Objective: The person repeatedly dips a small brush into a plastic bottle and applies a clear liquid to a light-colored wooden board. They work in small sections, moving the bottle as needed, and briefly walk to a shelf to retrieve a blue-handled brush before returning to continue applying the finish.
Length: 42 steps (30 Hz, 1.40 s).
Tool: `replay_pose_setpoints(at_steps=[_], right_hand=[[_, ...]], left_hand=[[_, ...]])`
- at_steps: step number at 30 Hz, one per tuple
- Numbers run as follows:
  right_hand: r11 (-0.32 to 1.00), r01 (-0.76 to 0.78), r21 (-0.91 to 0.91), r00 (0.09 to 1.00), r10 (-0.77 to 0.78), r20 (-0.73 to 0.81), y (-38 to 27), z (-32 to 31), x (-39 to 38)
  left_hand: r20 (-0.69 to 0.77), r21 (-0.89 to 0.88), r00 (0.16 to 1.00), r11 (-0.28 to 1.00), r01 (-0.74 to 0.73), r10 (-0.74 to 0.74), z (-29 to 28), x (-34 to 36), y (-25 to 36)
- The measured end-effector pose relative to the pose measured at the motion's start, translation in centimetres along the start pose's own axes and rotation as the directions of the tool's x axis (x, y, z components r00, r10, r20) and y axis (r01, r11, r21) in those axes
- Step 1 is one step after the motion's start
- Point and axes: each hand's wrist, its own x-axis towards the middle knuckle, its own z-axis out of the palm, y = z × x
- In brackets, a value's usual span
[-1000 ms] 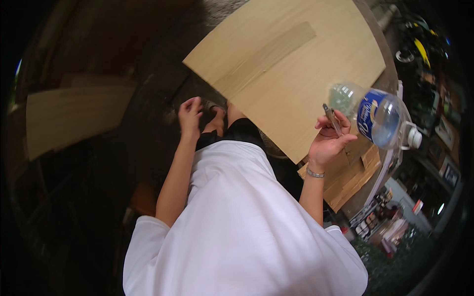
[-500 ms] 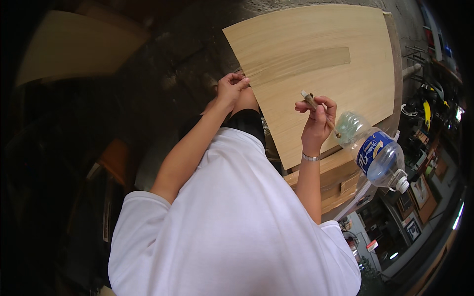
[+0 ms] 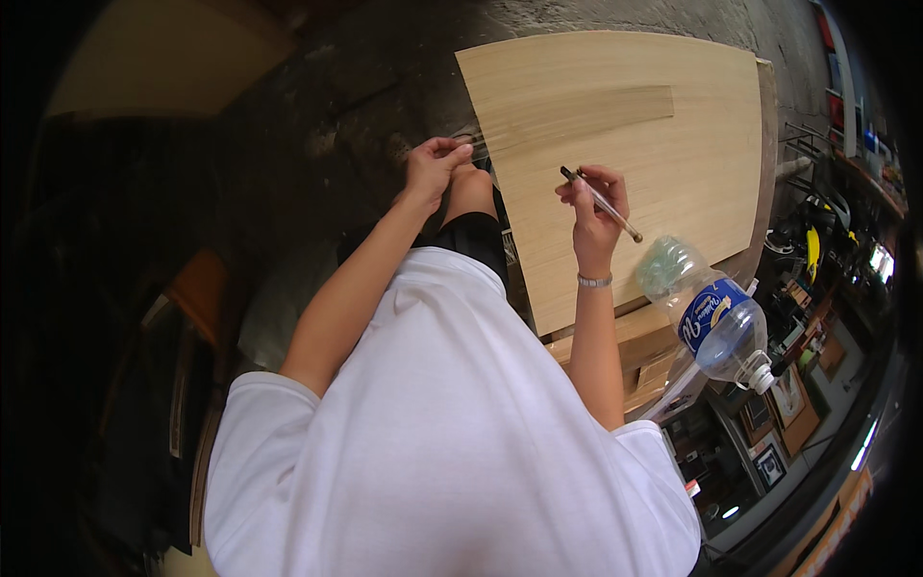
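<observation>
your right hand (image 3: 596,229) is raised over the pale wooden board (image 3: 615,135), its thumb and fingers closed around a slim pen-like tool (image 3: 604,204). the tool slants across your fingers, its dark end pointing up and to the left, the other end running down to the right towards the clear plastic bottle (image 3: 711,310), apart from it. your left hand (image 3: 433,175) is held above your bent knee (image 3: 471,189), just beside the board's left edge; its thumb and fingertips are drawn together in a pinch, and you cannot tell from this view whether anything thin sits between them. the board bears a darker, straight-ended band (image 3: 596,112) across its upper half. the bottle is by the board's lower right corner, greenish base end towards the board, white cap (image 3: 761,378) pointing away, a blue label (image 3: 710,313) around its middle. brown cardboard (image 3: 630,332) shows along the board's near edge, partly behind your right forearm. you have a metal band (image 3: 594,282) on your right wrist, and your white shirt (image 3: 452,413) fills the lower middle of the view.
</observation>
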Motion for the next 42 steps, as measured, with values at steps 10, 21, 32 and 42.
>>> replay_pose_setpoints(at_steps=[10, 21, 32, 42], right_hand=[[0.974, 0.126, -0.187, 0.954, -0.067, 0.294, 5.2, 3.1, 5.9], [0.840, 0.210, -0.500, 0.901, 0.032, 0.432, 7.3, 6.1, 9.5], [0.746, 0.432, -0.507, 0.799, -0.055, 0.599, 6.8, 7.8, 10.5], [0.740, 0.406, -0.536, 0.804, -0.010, 0.594, 7.4, 6.8, 8.0]], left_hand=[[0.011, 0.063, 0.999, 0.997, -0.053, 0.052, 1.9, 0.6, -0.1], [-0.003, 0.035, 0.993, 0.992, -0.121, 0.121, 2.4, 1.8, -1.7], [-0.039, 0.033, 0.990, 0.991, -0.131, 0.132, 2.7, 1.9, -1.8], [-0.017, -0.003, 0.990, 0.990, -0.138, 0.138, 2.4, 2.1, -2.0]])
